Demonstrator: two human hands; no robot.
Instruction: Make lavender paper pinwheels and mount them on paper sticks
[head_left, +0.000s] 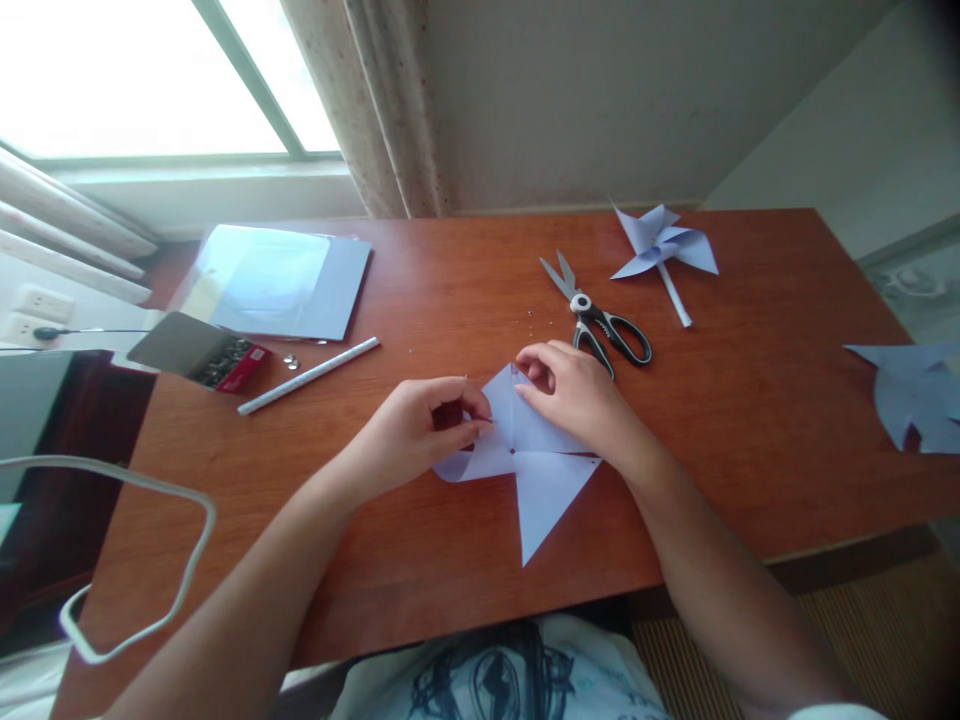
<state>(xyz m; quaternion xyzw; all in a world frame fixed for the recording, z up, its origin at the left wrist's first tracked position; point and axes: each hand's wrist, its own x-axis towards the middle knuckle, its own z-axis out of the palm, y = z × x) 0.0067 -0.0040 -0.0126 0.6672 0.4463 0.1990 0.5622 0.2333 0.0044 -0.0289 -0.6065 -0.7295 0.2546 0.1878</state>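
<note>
A white paper pinwheel sheet (549, 490), cut into blades, lies on the table in front of me. My left hand (427, 430) pinches a blade's corner between thumb and forefinger, and that blade curls over toward the sheet's middle. At the far corner of the same sheet, my right hand (571, 392) has its thumb and fingers closed on the paper's edge. A small dark hole shows at the sheet's centre, and the front blade lies flat. Just beyond my right hand, black-and-white scissors (592, 312) lie with their blades apart.
A finished pinwheel (660, 245) lies at the back right; cut paper (915, 395) is at the right edge. On the left are a rolled paper stick (309, 377), a red box of small metal pieces (240, 362), a folder (300, 280) and a white cable (202, 540).
</note>
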